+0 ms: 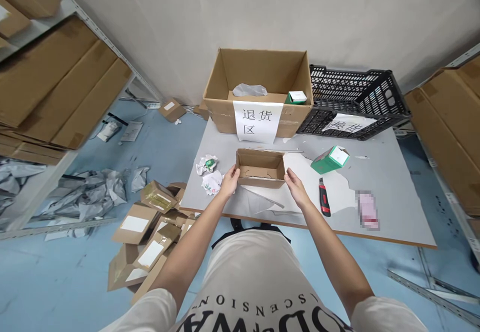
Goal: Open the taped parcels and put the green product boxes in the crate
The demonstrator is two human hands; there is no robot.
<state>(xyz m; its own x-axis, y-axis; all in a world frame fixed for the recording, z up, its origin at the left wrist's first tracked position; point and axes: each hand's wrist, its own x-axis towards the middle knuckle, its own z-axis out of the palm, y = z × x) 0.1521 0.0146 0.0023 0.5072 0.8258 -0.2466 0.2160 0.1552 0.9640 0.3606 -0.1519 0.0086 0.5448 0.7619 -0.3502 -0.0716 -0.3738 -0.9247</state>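
2 hands, left hand and right hand, grip the small open box; it might nudge the utility knife off the table.

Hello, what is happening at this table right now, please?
A person holds a small open cardboard box on the grey table, the left hand on its left end and the right hand on its right end. The box looks empty. Torn white paper lies under it. Nearby rest a green carton, a red utility knife and crumpled paper. Behind stand a large labelled carton and a black crate. More small boxes lie on the floor.
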